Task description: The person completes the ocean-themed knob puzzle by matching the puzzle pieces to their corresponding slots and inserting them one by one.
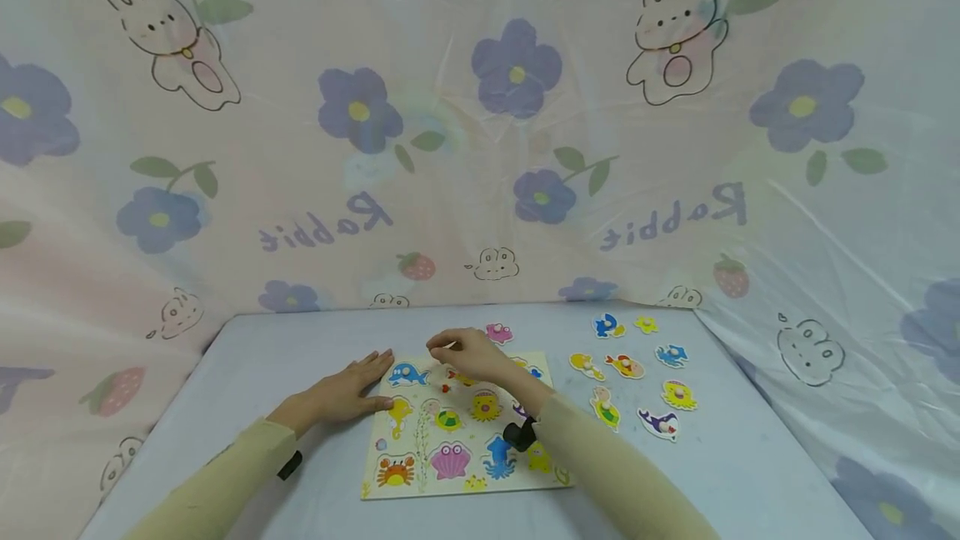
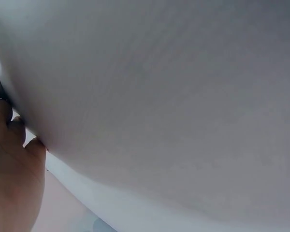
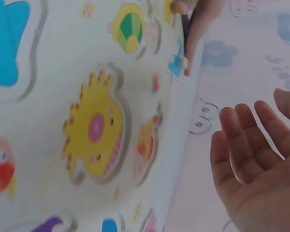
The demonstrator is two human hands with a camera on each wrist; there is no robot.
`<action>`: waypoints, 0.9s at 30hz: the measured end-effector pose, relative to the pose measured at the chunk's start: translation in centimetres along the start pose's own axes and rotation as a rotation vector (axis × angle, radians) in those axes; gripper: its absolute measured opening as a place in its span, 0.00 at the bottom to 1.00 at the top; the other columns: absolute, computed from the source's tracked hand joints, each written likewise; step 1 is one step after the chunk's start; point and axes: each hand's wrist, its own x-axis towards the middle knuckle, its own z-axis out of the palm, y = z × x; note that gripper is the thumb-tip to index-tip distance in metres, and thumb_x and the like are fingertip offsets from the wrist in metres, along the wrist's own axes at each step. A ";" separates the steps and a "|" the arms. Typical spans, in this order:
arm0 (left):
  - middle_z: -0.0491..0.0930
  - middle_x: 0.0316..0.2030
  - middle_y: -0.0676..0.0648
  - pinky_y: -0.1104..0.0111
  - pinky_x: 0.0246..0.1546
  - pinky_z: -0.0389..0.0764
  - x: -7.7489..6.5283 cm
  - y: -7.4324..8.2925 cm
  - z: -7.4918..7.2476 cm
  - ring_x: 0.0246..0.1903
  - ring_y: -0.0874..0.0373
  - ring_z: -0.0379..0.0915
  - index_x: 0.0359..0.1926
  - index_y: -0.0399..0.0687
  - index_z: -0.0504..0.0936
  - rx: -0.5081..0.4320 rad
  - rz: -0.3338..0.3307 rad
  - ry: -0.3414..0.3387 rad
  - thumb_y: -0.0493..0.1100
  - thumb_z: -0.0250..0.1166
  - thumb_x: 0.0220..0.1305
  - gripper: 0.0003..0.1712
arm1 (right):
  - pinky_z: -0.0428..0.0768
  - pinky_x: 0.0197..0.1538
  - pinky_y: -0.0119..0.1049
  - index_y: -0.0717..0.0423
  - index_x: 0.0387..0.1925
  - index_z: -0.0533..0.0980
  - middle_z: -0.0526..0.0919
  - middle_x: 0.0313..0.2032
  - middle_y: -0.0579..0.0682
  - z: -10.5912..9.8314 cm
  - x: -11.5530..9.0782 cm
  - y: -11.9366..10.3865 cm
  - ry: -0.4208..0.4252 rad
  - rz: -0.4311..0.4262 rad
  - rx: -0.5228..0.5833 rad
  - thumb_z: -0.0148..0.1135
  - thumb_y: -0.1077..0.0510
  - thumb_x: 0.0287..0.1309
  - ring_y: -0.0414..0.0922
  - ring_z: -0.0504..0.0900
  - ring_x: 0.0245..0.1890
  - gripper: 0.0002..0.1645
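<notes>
A cream puzzle board (image 1: 442,486) printed with sea animals lies on the table. My left hand (image 1: 341,390) rests palm down at its left edge, thumb reaching over the edge beside the yellow seahorse picture (image 1: 400,417) and fingertips near the blue whale (image 1: 407,374). Above the board's far part is my right hand (image 1: 472,354), fingers loosely bent. In the right wrist view, the same right hand (image 3: 256,169) has nothing between its fingers. A pink piece (image 1: 498,333) lies just past the board's far edge, close to the right hand. The right forearm covers part of the board's right side.
To the board's right several loose pieces lie scattered, among them a purple-and-white dolphin-like piece (image 1: 660,424), a turtle piece (image 1: 605,408), a yellow octopus (image 1: 678,395) and a small yellow star (image 1: 646,324). A printed curtain (image 1: 450,190) hangs behind the table.
</notes>
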 end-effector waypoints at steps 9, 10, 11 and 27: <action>0.49 0.82 0.42 0.42 0.79 0.47 -0.3 0.2 0.0 0.81 0.39 0.41 0.82 0.44 0.53 0.000 0.025 0.023 0.70 0.60 0.70 0.54 | 0.85 0.53 0.44 0.52 0.60 0.82 0.87 0.54 0.49 -4.1 -3.1 1.9 0.143 -0.046 0.058 0.59 0.48 0.76 0.53 0.86 0.52 0.19; 0.49 0.82 0.42 0.42 0.79 0.47 -0.3 0.3 0.0 0.81 0.39 0.41 0.82 0.43 0.53 0.001 0.026 0.022 0.70 0.60 0.70 0.54 | 0.85 0.54 0.44 0.53 0.60 0.82 0.87 0.54 0.50 -4.7 -3.6 2.4 0.162 -0.043 0.063 0.59 0.49 0.76 0.54 0.86 0.52 0.19; 0.49 0.82 0.41 0.41 0.79 0.47 -0.4 0.4 0.0 0.81 0.38 0.41 0.82 0.42 0.53 -0.002 0.031 0.021 0.69 0.60 0.70 0.54 | 0.85 0.54 0.45 0.54 0.60 0.82 0.87 0.54 0.51 -5.3 -4.1 2.8 0.179 -0.031 0.074 0.60 0.49 0.76 0.55 0.86 0.52 0.20; 0.49 0.82 0.40 0.40 0.79 0.48 -0.7 0.7 -0.3 0.80 0.37 0.42 0.82 0.41 0.53 0.012 0.042 0.020 0.68 0.60 0.72 0.53 | 0.87 0.51 0.50 0.62 0.63 0.78 0.84 0.57 0.64 -14.9 -13.4 10.8 0.424 0.235 -0.018 0.57 0.50 0.78 0.61 0.84 0.54 0.24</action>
